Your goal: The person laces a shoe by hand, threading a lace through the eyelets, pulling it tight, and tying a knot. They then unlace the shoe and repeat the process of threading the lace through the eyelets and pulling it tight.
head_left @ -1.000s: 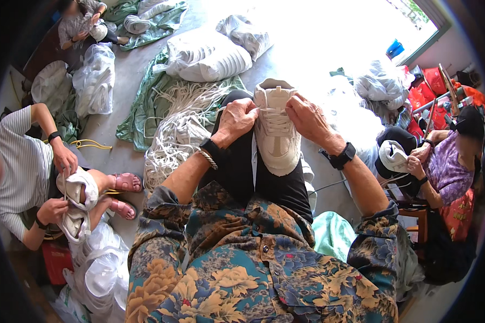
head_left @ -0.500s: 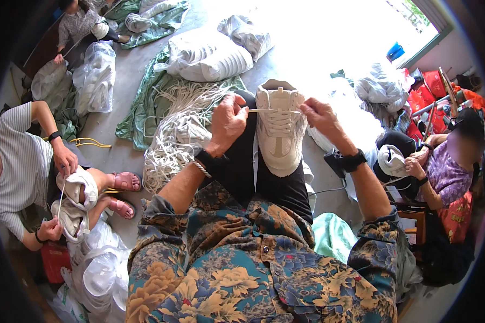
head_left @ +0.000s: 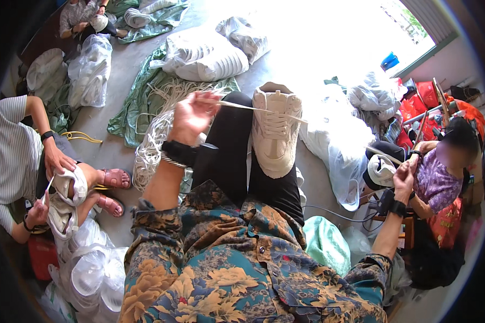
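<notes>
A cream-white sneaker rests on my black-trousered legs, toe toward me, its tongue and collar at the far end. A white shoelace is threaded through its upper eyelets and stretches out to both sides. My left hand, raised left of the sneaker, is closed on one lace end at the fingertips. Far out to the right, my right hand is closed in a pinch. The other lace end points toward it, though glare on the floor hides the stretch between.
A heap of loose white laces lies on a green sheet left of my legs. Plastic bags of white shoe parts sit beyond. Co-workers handle shoes at left, right and far left. Red bags are piled at right.
My hands have spread from close beside the sneaker, the left going left and the right going far right and nearer me, drawing the lace out. The sneaker stays on my legs.
</notes>
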Tool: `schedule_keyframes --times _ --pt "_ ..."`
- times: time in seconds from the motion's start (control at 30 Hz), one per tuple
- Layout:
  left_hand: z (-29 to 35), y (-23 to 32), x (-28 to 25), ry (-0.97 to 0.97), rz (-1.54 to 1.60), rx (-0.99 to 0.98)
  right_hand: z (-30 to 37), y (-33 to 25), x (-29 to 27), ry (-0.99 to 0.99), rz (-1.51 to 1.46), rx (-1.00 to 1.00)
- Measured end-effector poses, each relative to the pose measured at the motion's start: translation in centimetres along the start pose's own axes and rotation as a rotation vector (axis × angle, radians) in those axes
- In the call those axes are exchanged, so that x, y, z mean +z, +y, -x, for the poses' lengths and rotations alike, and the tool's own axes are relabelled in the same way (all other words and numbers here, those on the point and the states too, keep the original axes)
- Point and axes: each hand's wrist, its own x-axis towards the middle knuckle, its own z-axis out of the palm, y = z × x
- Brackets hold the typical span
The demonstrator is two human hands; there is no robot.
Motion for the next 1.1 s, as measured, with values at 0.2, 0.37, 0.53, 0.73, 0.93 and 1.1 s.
schedule_keyframes --times 0.2,0.37,0.53,0.73,0.93,1.1 --pt "0.6 11.2 -13.5 0.133 0.274 0.177 1.4 10.9 -2.4 0.098 0.164 0.268" --pt "4.5 16.6 -22.7 0.434 0.19 0.297 6.3 25.0 11.9 -0.272 0.837 0.2" --pt "6.4 14.9 -22.5 0.692 0.083 0.476 7.5 31.3 17.9 -0.607 1.046 0.14" --pt "4.0 8.4 -15.2 0.595 -0.625 0.603 7.4 33.3 19.3 -0.616 1.13 0.105" --pt "0.6 -1.8 -1.2 -0.085 -1.114 0.528 6.2 33.2 20.6 -0.656 1.472 -0.131" --pt "-1.3 -7.5 2.6 -0.218 -1.519 0.585 7.6 33.3 24.0 -0.848 2.077 -0.602"
